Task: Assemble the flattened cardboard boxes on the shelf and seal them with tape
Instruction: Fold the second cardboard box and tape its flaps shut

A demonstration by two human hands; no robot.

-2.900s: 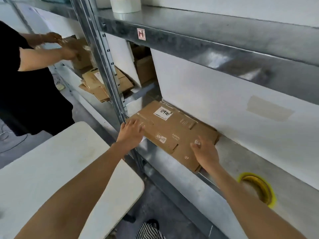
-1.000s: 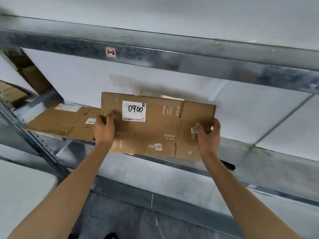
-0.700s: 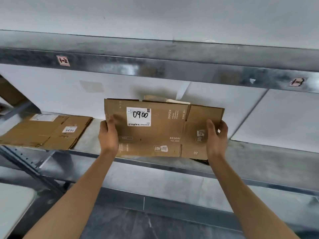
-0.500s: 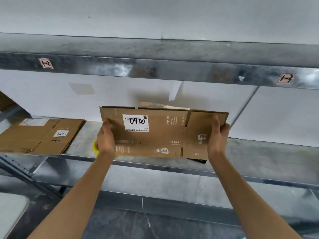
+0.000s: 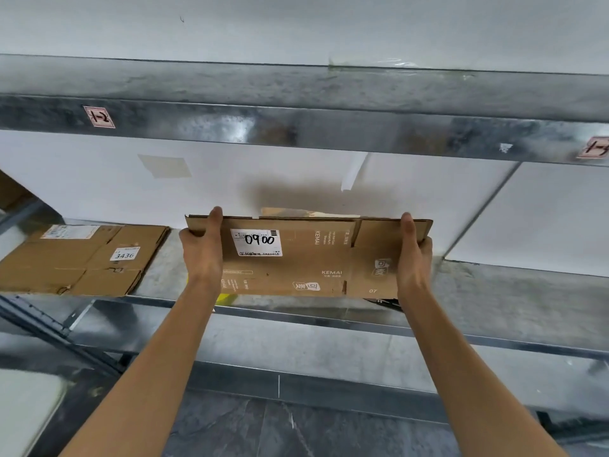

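Cardboard box (image 5: 296,268) edge-held, L hand (image 5: 202,255), R hand (image 5: 413,258)

White table (image 5: 23,413) lower left; dark stone floor (image 5: 263,430) below.

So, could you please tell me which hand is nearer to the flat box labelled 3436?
Left. The left hand grips the held box's left edge, just right of the 3436 box; the right hand grips the far right edge.
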